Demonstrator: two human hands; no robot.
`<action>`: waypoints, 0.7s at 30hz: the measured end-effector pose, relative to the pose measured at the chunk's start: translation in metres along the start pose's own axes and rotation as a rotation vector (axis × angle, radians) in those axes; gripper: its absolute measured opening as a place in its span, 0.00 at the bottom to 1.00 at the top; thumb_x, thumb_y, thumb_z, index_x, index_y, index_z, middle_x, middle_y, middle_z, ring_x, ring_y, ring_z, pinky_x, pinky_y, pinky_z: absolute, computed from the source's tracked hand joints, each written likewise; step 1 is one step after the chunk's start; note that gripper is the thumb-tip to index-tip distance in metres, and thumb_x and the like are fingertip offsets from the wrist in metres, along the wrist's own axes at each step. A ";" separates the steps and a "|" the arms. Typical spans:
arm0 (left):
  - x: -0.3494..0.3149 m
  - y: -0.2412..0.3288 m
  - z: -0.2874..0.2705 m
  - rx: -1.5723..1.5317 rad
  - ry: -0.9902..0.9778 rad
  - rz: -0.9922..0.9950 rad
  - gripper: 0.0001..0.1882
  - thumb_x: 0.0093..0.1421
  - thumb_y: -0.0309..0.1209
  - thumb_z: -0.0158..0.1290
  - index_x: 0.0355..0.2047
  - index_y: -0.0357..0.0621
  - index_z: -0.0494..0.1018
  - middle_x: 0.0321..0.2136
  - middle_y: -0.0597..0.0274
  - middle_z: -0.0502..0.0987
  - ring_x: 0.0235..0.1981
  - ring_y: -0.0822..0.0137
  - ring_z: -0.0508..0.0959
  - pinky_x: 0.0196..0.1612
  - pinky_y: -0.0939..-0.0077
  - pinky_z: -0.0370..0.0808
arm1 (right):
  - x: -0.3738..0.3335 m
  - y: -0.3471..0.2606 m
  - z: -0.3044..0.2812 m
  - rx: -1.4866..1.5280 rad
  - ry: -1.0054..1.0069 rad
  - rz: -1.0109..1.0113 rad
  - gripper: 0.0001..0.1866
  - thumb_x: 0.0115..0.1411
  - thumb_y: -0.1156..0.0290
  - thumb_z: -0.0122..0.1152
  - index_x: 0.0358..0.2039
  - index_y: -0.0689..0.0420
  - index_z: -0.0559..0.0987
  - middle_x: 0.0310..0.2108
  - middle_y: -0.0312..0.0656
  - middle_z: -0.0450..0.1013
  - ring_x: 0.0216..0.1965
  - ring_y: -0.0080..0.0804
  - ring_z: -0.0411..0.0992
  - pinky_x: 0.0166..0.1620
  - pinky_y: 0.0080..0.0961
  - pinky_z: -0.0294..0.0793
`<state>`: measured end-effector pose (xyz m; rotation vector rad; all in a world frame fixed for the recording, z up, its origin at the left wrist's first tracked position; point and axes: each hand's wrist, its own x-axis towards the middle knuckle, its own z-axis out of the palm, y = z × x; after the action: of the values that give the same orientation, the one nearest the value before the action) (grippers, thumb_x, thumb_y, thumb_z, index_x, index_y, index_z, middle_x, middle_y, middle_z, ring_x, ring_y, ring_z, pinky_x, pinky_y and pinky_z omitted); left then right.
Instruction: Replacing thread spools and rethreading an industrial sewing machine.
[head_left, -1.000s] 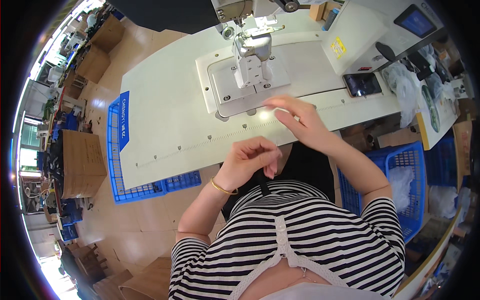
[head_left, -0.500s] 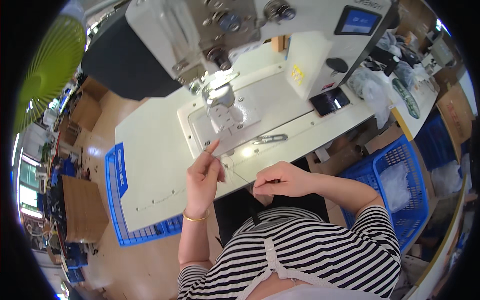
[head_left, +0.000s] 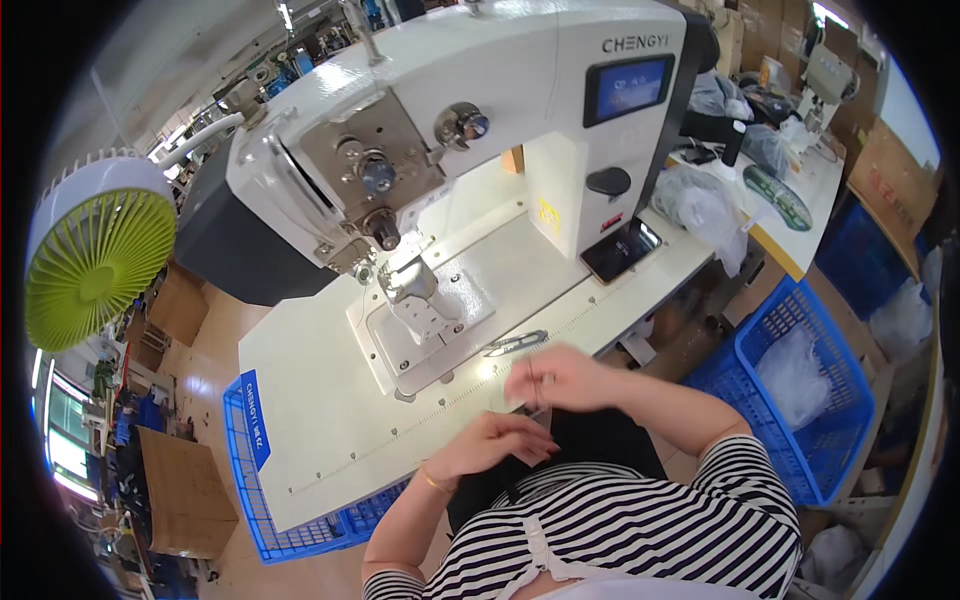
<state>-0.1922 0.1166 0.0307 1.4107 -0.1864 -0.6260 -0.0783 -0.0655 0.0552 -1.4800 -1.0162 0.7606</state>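
My left hand point(head_left: 492, 443) hovers at the table's near edge, above my lap. Its fingers are stretched out and bent slightly down, with nothing visible in them. Close by, my right hand point(head_left: 565, 378) is raised near the edge, thumb and fingers pinched together and smeared by motion. Whatever it may hold is too fine to make out. Just beyond it lies a pair of metal thread snips point(head_left: 515, 343) on the white table point(head_left: 330, 400). Farther back stands the white sewing machine point(head_left: 555, 80), its presser foot point(head_left: 410, 282) lit from above.
A phone point(head_left: 622, 249) lies by the machine's base. At the left is a green fan point(head_left: 100, 270). Blue baskets stand under the table point(head_left: 270, 540) and at the right point(head_left: 805, 450), the latter holding clear plastic. A plastic bag point(head_left: 700, 205) rests on the right side.
The view has tilted up, showing more of the machine. My left hand has drawn back from the presser foot toward my lap, its fingers now stretched out. My right hand has risen.
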 end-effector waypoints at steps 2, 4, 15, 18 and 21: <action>0.000 0.020 0.020 -0.130 -0.079 0.027 0.13 0.63 0.22 0.46 0.44 0.28 0.73 0.39 0.49 0.80 0.40 0.62 0.81 0.44 0.72 0.77 | 0.004 0.025 -0.009 -0.200 0.128 0.003 0.08 0.62 0.69 0.57 0.33 0.59 0.79 0.28 0.39 0.76 0.28 0.24 0.72 0.36 0.23 0.73; 0.014 0.029 0.016 -0.175 0.160 0.237 0.13 0.63 0.22 0.45 0.45 0.28 0.73 0.39 0.48 0.80 0.39 0.62 0.81 0.44 0.71 0.78 | -0.007 0.047 -0.005 -0.292 0.107 -0.035 0.07 0.60 0.69 0.59 0.32 0.59 0.79 0.28 0.42 0.76 0.29 0.27 0.73 0.37 0.25 0.72; 0.116 -0.008 0.036 -0.058 0.302 0.164 0.12 0.65 0.23 0.47 0.44 0.28 0.74 0.38 0.54 0.79 0.39 0.67 0.80 0.45 0.76 0.78 | -0.083 0.067 -0.026 -0.276 0.561 0.006 0.11 0.54 0.74 0.63 0.38 0.61 0.78 0.26 0.37 0.74 0.27 0.18 0.69 0.32 0.18 0.70; 0.145 -0.017 0.061 -0.058 0.076 0.022 0.18 0.63 0.23 0.50 0.53 0.32 0.69 0.48 0.51 0.75 0.49 0.63 0.76 0.52 0.71 0.75 | -0.122 0.105 -0.040 0.102 0.603 0.210 0.09 0.52 0.77 0.61 0.34 0.63 0.80 0.27 0.36 0.77 0.29 0.19 0.72 0.34 0.18 0.73; 0.156 -0.006 0.084 -0.018 -0.012 0.159 0.25 0.61 0.22 0.52 0.59 0.36 0.64 0.54 0.52 0.71 0.55 0.63 0.71 0.56 0.68 0.71 | -0.172 0.135 -0.082 0.293 0.895 0.365 0.06 0.58 0.71 0.60 0.31 0.58 0.81 0.22 0.31 0.72 0.22 0.15 0.67 0.25 0.13 0.64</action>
<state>-0.1056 -0.0350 0.0024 1.3597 -0.2987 -0.5044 -0.0532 -0.2555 -0.0777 -1.5210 0.0406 0.3810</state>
